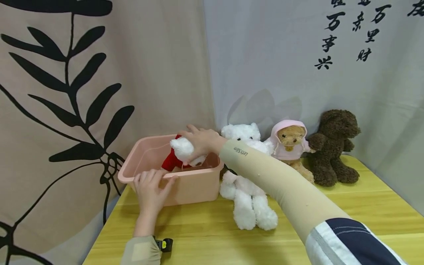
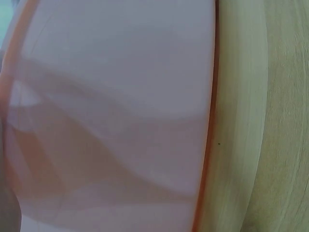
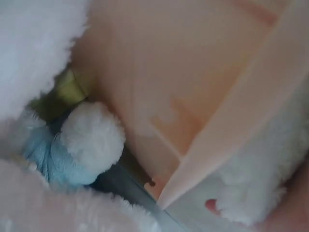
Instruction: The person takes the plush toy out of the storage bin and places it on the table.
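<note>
In the head view, a pink plastic bin [image 1: 190, 187] stands on the left part of the table. My right hand [image 1: 200, 141] reaches over its right end and grips a white stuffed toy [image 1: 182, 148] in red clothing, inside the bin. The fingers cover part of the toy's head. White fur of this toy [image 3: 256, 188] also shows beyond the rim in the right wrist view. On the bin's near rim my left hand [image 1: 150, 189] holds on, its thumb along the edge. The left wrist view is mostly filled by the bin's side [image 2: 120, 96].
Just right of the bin a white teddy bear [image 1: 255, 209] leans back, partly behind the right forearm. Farther right sit a tan bear in a pink hood [image 1: 289, 141] and a dark brown bear [image 1: 334, 147]. A fluffy white paw with a blue sleeve [image 3: 91, 140] shows beside the bin.
</note>
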Available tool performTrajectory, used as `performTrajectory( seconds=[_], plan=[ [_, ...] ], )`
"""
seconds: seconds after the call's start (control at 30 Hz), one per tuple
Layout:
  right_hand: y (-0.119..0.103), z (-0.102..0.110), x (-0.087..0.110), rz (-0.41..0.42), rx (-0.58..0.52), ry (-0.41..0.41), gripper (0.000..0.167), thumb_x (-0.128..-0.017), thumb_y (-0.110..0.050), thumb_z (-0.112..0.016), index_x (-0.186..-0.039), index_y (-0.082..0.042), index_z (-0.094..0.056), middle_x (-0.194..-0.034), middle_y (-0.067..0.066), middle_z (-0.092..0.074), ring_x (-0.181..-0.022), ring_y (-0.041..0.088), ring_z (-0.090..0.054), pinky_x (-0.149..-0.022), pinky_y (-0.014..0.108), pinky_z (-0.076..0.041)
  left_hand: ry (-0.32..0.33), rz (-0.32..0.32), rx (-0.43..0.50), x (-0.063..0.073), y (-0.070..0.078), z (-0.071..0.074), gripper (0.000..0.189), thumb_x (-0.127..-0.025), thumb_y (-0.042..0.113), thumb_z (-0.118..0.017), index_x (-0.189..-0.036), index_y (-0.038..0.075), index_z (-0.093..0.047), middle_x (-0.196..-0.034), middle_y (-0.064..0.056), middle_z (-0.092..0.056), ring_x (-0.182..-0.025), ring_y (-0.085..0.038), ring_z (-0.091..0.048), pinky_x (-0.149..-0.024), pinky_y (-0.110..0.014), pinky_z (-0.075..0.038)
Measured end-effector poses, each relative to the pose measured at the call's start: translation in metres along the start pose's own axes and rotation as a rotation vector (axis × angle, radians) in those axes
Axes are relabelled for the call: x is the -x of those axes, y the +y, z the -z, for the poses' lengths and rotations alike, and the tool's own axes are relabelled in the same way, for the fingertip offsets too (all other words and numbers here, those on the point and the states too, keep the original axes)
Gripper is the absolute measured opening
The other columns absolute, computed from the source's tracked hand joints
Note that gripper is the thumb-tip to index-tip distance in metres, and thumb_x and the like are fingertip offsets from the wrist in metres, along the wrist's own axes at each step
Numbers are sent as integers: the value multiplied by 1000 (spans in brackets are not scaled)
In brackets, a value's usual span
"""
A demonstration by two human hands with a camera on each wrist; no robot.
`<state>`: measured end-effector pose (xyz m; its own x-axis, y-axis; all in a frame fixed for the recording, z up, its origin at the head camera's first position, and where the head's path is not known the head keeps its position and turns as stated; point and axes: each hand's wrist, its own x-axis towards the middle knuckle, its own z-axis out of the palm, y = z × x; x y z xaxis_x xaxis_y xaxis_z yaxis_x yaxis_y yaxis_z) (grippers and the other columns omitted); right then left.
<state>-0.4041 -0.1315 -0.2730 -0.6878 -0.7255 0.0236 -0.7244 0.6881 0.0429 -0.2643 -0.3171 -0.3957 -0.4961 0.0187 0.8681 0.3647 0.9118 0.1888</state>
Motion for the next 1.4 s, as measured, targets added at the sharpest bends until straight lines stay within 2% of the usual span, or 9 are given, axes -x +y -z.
performTrajectory(
  seconds=[0.1, 0.23, 0.33, 0.47, 0.77, 1.07, 1.23, 1.4],
  plan=[
    [4, -1, -1, 26, 1, 3, 118, -63, -70, -76, -155, -32, -13, -159, 12, -14, -134, 34, -38, -97, 48, -43, 0, 8, -3, 0, 0, 0, 50, -87, 57, -62, -94, 8, -66, -85, -9, -61, -85, -32, -49, -90, -53, -28],
    [10, 3, 1, 47, -102, 17, 110, -63, -50, -85, -151, -31, -22, -147, 10, -32, -116, 26, -49, -87, 43, -48, -1, 10, -10, 1, 0, -1, 47, -86, 55, -63, -94, 9, -66, -85, -10, -61, -85, -33, -49, -89, -53, -28],
    [18, 8, 6, 31, -201, 35, 96, -66, -43, -83, -146, -29, -32, -136, 4, -44, -107, 20, -51, -82, 40, -48, 4, -1, -12, 2, 2, -3, 50, -88, 57, -60, -94, 8, -67, -85, -10, -62, -83, -33, -50, -88, -54, -29],
    [28, 20, 11, 8, -270, 59, 85, -70, -44, -80, -143, -26, -39, -133, 2, -50, -109, 19, -51, -85, 41, -46, 17, -12, -6, 4, 5, -7, 55, -89, 60, -56, -93, 6, -68, -83, -10, -61, -82, -33, -50, -87, -54, -29],
    [41, 47, 19, -1, -386, 117, 80, -73, -41, -79, -141, -19, -44, -125, -1, -58, -104, 16, -55, -85, 35, -46, 18, -4, 9, 2, 5, -9, 56, -89, 61, -55, -93, 7, -67, -83, -9, -60, -83, -32, -49, -88, -53, -28],
    [49, 76, 30, 7, -464, 188, 74, -75, -39, -77, -139, -20, -45, -125, -3, -57, -105, 14, -54, -86, 33, -45, 4, -2, 5, 3, 2, -7, 47, -86, 53, -66, -93, 7, -66, -83, -11, -60, -84, -34, -49, -89, -54, -27],
    [68, 106, 48, -16, -516, 214, 71, -73, -38, -78, -135, -23, -47, -120, -4, -57, -103, 14, -54, -84, 35, -46, 14, -16, 0, 2, 2, -6, 50, -86, 55, -63, -93, 6, -66, -83, -11, -60, -83, -35, -49, -88, -55, -26],
    [94, 141, 79, -42, -576, 241, 65, -76, -35, -77, -133, -23, -48, -117, -3, -56, -102, 15, -53, -83, 36, -47, 45, -29, 5, 1, -2, -6, 49, -84, 55, -65, -92, 7, -67, -82, -10, -60, -80, -35, -48, -86, -56, -26]
  ],
)
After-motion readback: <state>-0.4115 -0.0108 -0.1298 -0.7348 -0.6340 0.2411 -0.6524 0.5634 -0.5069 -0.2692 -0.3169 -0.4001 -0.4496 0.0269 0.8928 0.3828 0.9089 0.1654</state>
